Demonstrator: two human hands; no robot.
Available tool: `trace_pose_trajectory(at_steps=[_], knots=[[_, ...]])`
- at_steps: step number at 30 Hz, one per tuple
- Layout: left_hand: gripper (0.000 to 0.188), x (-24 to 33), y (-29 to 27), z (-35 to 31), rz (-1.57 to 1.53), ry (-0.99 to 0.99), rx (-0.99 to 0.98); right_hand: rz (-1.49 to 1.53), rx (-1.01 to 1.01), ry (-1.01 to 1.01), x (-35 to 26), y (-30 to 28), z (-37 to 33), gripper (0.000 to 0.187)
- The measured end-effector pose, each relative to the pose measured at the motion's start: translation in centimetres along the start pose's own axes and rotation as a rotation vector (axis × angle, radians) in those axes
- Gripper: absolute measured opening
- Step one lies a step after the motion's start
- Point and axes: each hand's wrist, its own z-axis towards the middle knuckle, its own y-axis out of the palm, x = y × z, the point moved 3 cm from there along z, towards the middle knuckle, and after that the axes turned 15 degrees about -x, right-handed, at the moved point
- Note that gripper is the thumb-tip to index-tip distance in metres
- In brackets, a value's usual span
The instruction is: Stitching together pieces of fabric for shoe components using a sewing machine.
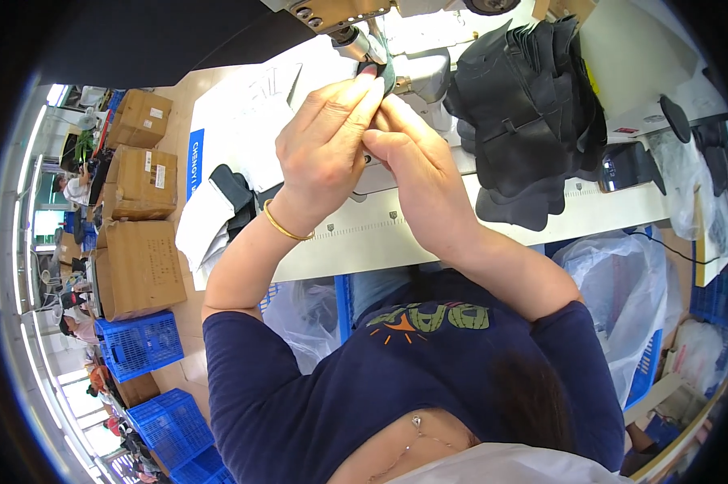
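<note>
A small dark piece of material sits at the working end of a sewing machine, right by its metal presser parts. My left hand, with a gold bangle on the wrist, pinches this piece at its near edge, fingers pressed together. Close against it, my right hand has its fingers bent and drawn together. Its fingertips are partly covered by the left hand, so what they grip cannot be made out. Most of the dark piece is hidden behind my fingers.
Right of the machine hangs a thick stack of black cut pieces, beside a phone. White and black pieces lie at left. Plastic-lined blue crates stand below the table; cartons and blue baskets line the left floor.
</note>
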Motion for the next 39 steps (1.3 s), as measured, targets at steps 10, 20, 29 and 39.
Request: trace_pose_trajectory(at_steps=[10, 20, 29, 39], knots=[[0.038, -0.3, 0.3, 0.4, -0.015, 0.012, 0.008, 0.005, 0.022, -0.028, 0.2, 0.8, 0.4, 0.044], [0.035, -0.1, 0.5, 0.7, 0.04, 0.006, 0.019, -0.016, 0.027, -0.04, 0.0, 0.8, 0.6, 0.036], [0.029, 0.3, 0.5, 1.3, 0.084, -0.037, 0.025, 0.039, 0.049, -0.016, 0.0, 0.7, 0.5, 0.025], [0.025, -0.9, 0.8, 0.8, -0.096, -0.146, 0.033, 0.05, 0.005, -0.002, 0.6, -0.3, 0.2, 0.044]])
